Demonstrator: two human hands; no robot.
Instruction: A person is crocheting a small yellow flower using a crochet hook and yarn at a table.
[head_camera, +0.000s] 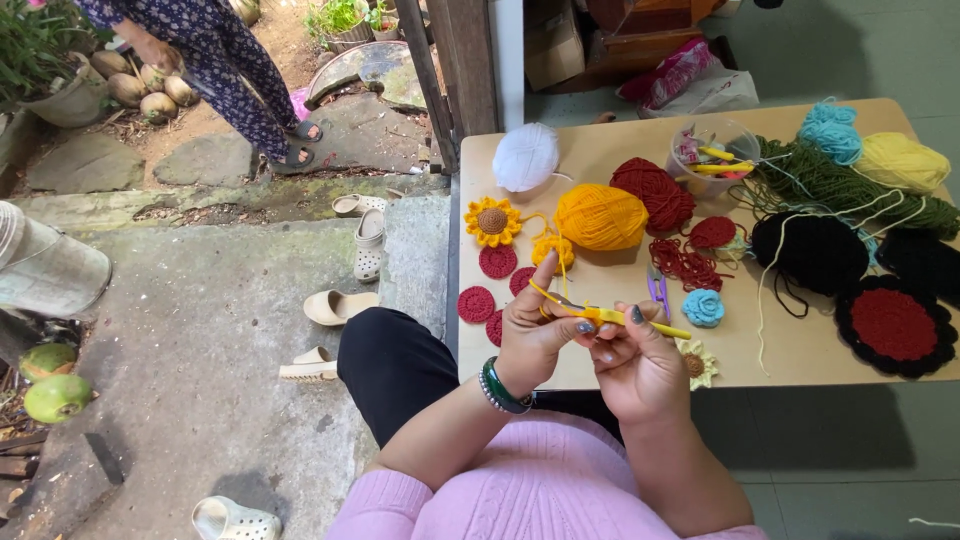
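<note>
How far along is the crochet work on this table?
Done: a sunflower and several red rounds lie finished. In hand: the left hand holds yellow yarn, the right hand a yellow hook. Left: the yellow ball looks mostly unused.

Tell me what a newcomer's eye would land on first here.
First the two hands at centre: the left hand loops yellow yarn over its fingers while the right hand holds a yellow crochet hook. Behind them on the table sit a big yellow ball, a white ball and a crocheted sunflower. At the right edge lies a black-rimmed red round.
</note>
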